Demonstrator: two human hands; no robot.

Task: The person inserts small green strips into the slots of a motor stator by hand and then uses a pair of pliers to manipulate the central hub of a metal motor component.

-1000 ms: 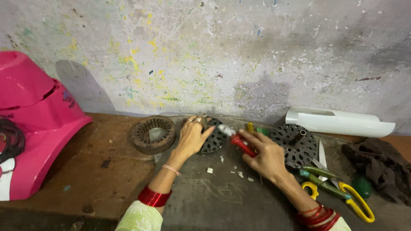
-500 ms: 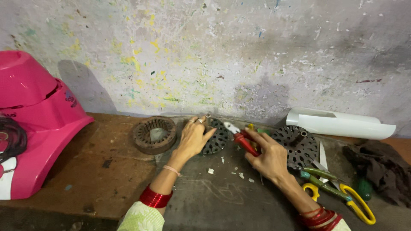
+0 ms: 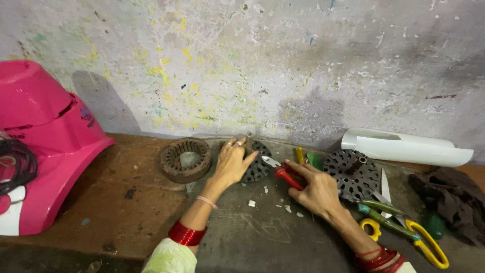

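Now I'm pressing my left hand [image 3: 231, 164], fingers together, onto one dark slotted metal disc [image 3: 256, 163]; my right hand [image 3: 317, 189] is pinching one red-handled cutter [image 3: 284, 173].

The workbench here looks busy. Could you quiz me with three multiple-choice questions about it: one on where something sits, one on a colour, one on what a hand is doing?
1. Where does the rusty metal ring lie?
A. Left of the left hand
B. Under the white tube
C. On the dark rag

2. What colour are the handles of the pliers?
A. Blue
B. Red
C. White

3. What is the right hand doing?
A. Resting empty, palm up
B. Gripping the pliers
C. Lifting the pink cover

Answers:
1 A: the ring sits just left of the left hand.
2 B: red handles show above the fingers.
3 B: its fingers close round the handles.
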